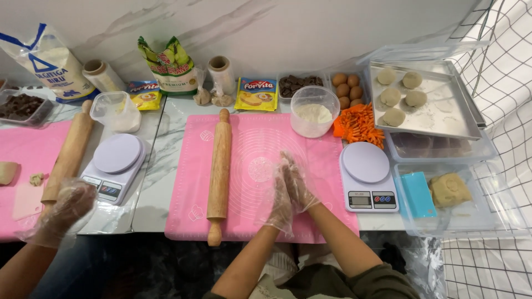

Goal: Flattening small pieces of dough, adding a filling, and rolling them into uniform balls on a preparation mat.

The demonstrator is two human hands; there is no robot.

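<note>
I see my left hand [280, 202] and my right hand [299, 185] pressed palm to palm over the pink silicone baking mat [252, 141], both in thin clear plastic gloves; the fingers lie flat against each other, and I cannot tell whether anything sits between the palms. Just left of them on the mat lies the long wooden rolling pin [219, 171], pointing away from me, apart from both hands. At the far edge of the mat stands a clear round plastic tub of white flour [314, 112]. To the right of my hands, on the marble-patterned desk [158, 177], sits a white digital kitchen scale [367, 176], and past it a clear plastic box [487, 213] holding a block of pale dough [450, 189] and a flat turquoise scraper [418, 194]. Farther back, a metal baking tray [443, 119] carries five pale dough balls [390, 97], with a tray of brown eggs [347, 88] and a heap of orange paper cups [359, 126] beside it. On the left, another person's gloved hand [64, 210] rests at the near end of a second wooden rolling pin [69, 152], next to a second white scale [115, 165]
</note>
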